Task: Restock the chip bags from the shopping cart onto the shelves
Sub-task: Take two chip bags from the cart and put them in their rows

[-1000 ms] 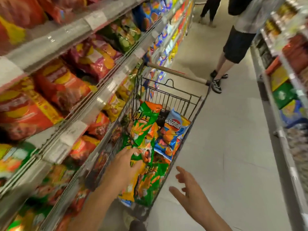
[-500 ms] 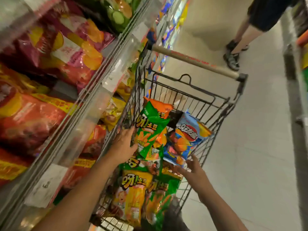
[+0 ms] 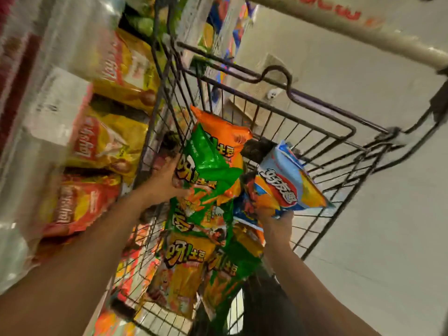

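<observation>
We look down into a wire shopping cart (image 3: 315,151) that stands just right of the shelves (image 3: 48,112), its pale handle bar (image 3: 351,27) crossing the far right corner of the view. Both of our hands are inside the basket. Our left hand (image 3: 164,178) is at the left side of the cart, its fingers curled round the edge of a green chip bag (image 3: 208,166) that stands tilted on top of the pile; an orange bag (image 3: 223,132) sits just behind it, touching it on the far side. Our right hand (image 3: 276,224) is at the right side of the cart and grips the near bottom edge of a light blue chip bag (image 3: 288,180), which leans up and to the right against the cart's wire wall (the fingers themselves are hidden under the bag, so we see only the back of the hand and the thumb side).

Nearer to us, lower in the basket, lie more bags: another green one (image 3: 194,217) directly under the first, a yellow-orange bag (image 3: 184,270) at the near left, and a green bag (image 3: 230,275) beside it on the right. On the shelves to the left, yellow bags (image 3: 126,69) fill the far part and red bags (image 3: 77,204) the near part, all blurred.
</observation>
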A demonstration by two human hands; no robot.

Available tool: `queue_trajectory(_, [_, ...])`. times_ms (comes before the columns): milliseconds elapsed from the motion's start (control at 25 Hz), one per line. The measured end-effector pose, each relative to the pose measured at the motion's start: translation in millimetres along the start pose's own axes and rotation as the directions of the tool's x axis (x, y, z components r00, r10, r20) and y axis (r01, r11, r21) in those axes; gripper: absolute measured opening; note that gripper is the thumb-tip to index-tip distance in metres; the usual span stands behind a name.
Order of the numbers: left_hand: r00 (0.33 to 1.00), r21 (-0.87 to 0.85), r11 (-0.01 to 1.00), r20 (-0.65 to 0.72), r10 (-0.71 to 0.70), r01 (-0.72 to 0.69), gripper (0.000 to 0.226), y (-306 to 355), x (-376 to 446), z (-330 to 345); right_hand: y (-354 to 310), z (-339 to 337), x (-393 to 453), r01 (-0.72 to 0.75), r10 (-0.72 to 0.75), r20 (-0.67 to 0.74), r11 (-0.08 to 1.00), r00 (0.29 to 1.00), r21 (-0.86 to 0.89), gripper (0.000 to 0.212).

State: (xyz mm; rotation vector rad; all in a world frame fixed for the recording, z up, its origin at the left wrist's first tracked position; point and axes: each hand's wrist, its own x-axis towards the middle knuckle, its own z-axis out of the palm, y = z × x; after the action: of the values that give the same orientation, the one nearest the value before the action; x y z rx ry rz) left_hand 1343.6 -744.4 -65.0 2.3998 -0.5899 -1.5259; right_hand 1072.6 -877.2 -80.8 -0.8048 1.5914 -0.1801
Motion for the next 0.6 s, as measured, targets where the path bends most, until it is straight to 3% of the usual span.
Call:
queue_trajectory(200, [0.989, -0.186, 0.981, 0.127, 0.079, -0.055, 0.102, -14.1, 15.9, 12.3, 2.8, 5.1, 6.4, 0.037, -0.037, -0.012, 0.999, 0.999, -0.010, 0.065])
queue_trajectory(480, [0.998, -0.348, 0.936, 0.028, 0.064, -0.050, 0.090, -11.8, -26.3, 31.2, -0.7, 10.5, 5.5, -0.130, 0.130, -0.020, 0.991, 0.991, -0.011, 0.039])
queue_trajectory(600, [0.997, -0.446, 0.892, -0.046, 0.056, -0.071, 0.079, -12.8, -64.9, 42.5, 1.2, 6.0, -0.8, -0.049, 0.050, 0.013, 0.997, 0.999, -0.062, 0.040])
